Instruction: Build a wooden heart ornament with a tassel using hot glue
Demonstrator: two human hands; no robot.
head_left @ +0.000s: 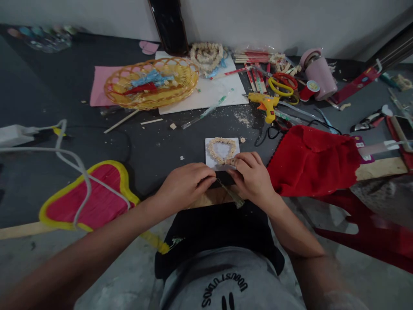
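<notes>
Pinching thumb to finger with the left hand (187, 181), on the thin cord (220, 181) of an olive tassel (237, 199) slanting down toward the right wrist. Gripping the lower right corner of a white square card (222, 150) with the right hand (254, 177), curled inward, thumb low, right by the cream heart-shaped outline (222, 140) on it. Got both forearms (151, 215) angled in over the table (155, 146) edge.
</notes>
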